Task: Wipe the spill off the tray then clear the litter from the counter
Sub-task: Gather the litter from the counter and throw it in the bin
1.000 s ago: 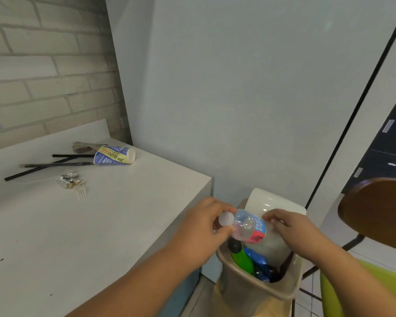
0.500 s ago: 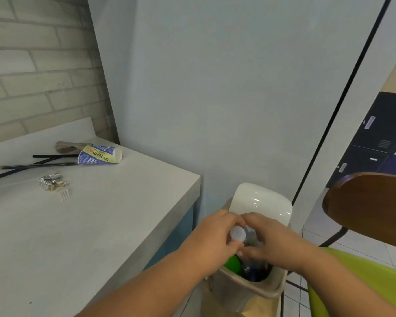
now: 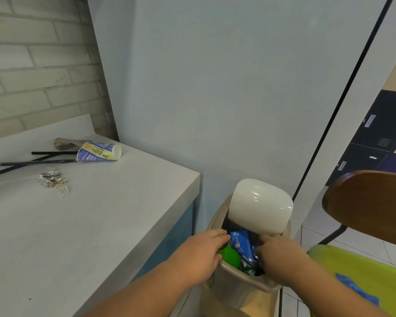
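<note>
Spanning the left of the view, the grey tabletop [image 3: 101, 236] carries litter along its far edge. Off its right edge stands a tan bin [image 3: 238, 291], lid [image 3: 261, 207] raised. The left hand [image 3: 199, 255] and right hand [image 3: 281, 259] dip into its mouth; whether they hold anything cannot be told. A tipped paper cup [image 3: 98, 152] lies nearest the far right corner, then black straws [image 3: 53, 153], crumpled foil [image 3: 49, 177] and a small white fork [image 3: 64, 192].

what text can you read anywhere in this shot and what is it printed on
"New Bistro": on the paper cup lying on its side on the counter.
"FRESH": seemingly, on the cup's blue band; the rest of that print is too blurred.
Logo on the blue packet in the bin: unreadable.
The locker labels: too small to read.
</note>
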The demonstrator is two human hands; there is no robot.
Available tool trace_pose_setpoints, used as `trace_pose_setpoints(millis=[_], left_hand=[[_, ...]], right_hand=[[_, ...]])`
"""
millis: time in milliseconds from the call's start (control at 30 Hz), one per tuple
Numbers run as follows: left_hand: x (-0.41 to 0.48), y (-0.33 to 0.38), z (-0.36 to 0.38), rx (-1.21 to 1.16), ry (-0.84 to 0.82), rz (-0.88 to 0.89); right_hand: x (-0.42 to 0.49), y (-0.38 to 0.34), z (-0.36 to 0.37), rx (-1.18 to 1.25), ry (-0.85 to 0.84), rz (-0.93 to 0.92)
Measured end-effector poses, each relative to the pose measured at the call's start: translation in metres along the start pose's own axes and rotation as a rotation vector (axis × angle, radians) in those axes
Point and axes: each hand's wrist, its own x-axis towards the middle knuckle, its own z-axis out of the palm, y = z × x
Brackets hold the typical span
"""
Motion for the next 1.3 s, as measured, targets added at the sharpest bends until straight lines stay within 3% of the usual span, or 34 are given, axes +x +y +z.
trace_pose_setpoints(millis=[267,600,800,1300], left_hand=[[-0.005,0.004,0.001,0.030,-0.005,0.028],[-0.028,-0.012,-0.018,0.046,0.036,-0.009],[-0.066,-0.045,-0.054,0.023,0.141,-0.052],[-0.223,-0.166,-0.135,-0.049,0.405,-0.356]], right_hand=[[0.004,-0.029,-0.011,-0.154,-0.311,0.138],[-0.006,-0.024,-0.027,-0.068,-0.254,0.080],[-0.001,-0.038,-0.068,0.205,-0.079,0.080],[0.043,-0.205,-0.156,0.341,0.008,-0.290]])
